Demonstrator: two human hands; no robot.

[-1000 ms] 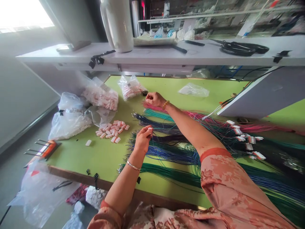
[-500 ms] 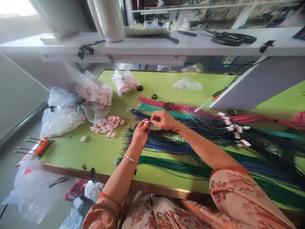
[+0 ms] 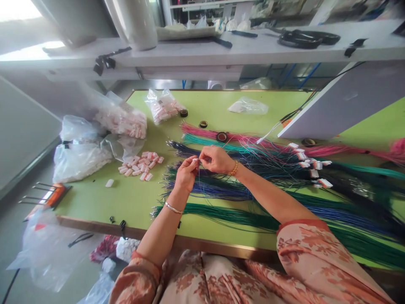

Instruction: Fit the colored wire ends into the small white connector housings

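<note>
My left hand [image 3: 186, 173] is closed in a pinch on a small white connector housing [image 3: 195, 161], mostly covered by the fingertips. Against it, my right hand [image 3: 217, 160] pinches a thin wire whose end is hidden between the fingers. A thin light wire [image 3: 199, 181] hangs down from the left fingertips. Both hands are over bundles of cut wires: pink [image 3: 202, 131], teal [image 3: 202, 140], dark blue [image 3: 215, 191] and green [image 3: 215, 213]. Left of them lies a pile of white and orange connector housings [image 3: 139, 164].
Clear bags of connectors [image 3: 123, 120] stand at the back left, near a smaller bag [image 3: 163, 105]. Black tape rolls [image 3: 222, 137] lie by the pink wires. Wired connectors [image 3: 314, 164] are at the right. A shelf [image 3: 190, 55] crosses above the green table [image 3: 104, 207].
The camera view has shifted slightly, so the shelf sits higher in the picture. Both hands stay together with fingertips pinched, and the right fingers have shifted only slightly.
</note>
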